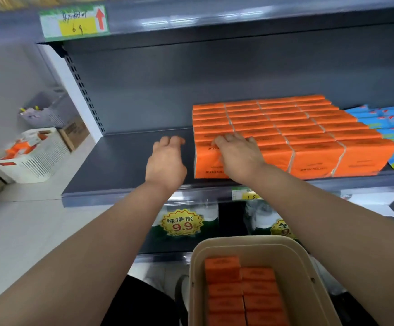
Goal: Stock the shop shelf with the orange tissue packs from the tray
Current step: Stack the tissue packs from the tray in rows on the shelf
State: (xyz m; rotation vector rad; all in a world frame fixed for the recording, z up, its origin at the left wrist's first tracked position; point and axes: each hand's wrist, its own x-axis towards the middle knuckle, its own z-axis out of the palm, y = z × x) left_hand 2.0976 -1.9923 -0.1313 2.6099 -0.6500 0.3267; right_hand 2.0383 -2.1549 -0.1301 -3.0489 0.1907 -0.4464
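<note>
Two arms stretched forward, left hand [166, 161] held slack-fingered above shelf [125, 161], right hand [238, 154] laid flat-fingered on orange tissue packs [308, 137] stacked to its right, more kept in tray [308, 260] below wrists.

Bare shelf [125, 158] left of orange tissue packs [308, 137]; blue packets [388, 123] block right.

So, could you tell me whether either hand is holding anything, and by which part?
The left hand holds nothing. The right hand lies on the top front edge of the front-left tissue pack; a real grip cannot be told.
</note>
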